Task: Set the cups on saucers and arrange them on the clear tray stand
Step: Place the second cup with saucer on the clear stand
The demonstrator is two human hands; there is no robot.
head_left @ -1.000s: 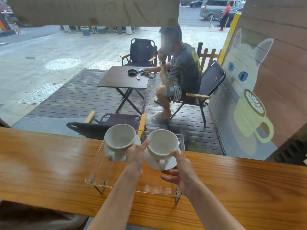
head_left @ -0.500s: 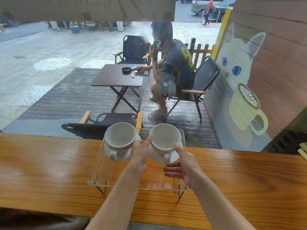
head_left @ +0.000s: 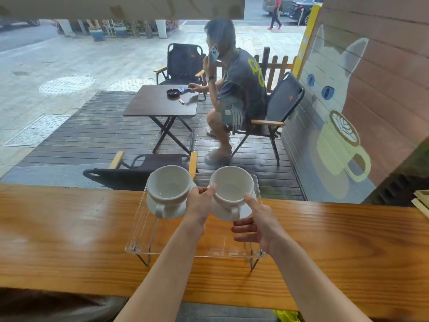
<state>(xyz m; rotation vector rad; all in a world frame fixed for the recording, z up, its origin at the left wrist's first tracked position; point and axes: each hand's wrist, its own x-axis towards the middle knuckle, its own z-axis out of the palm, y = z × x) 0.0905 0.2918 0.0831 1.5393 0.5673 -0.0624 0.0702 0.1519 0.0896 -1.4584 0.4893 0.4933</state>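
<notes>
Two white cups stand on white saucers at the far end of the clear tray stand (head_left: pixel 162 248), which rests on the wooden counter. The left cup (head_left: pixel 169 185) sits on its saucer (head_left: pixel 173 211), handle toward me, with no hand on it. My left hand (head_left: pixel 200 205) and my right hand (head_left: pixel 257 225) hold the right cup (head_left: pixel 232 185) and its saucer (head_left: pixel 220 211) from either side, thumbs against the cup's wall. The right fingers curl under the saucer's near edge.
The wooden counter (head_left: pixel 69 228) runs left to right against a window. Outside, a person sits on a folding chair at a dark table (head_left: pixel 160 102) on a deck. Pale wooden pieces (head_left: pixel 422 201) lie at the counter's far right.
The right cup and saucer, held in both hands, have moved away from me toward the far end of the stand. The view has shifted slightly.
</notes>
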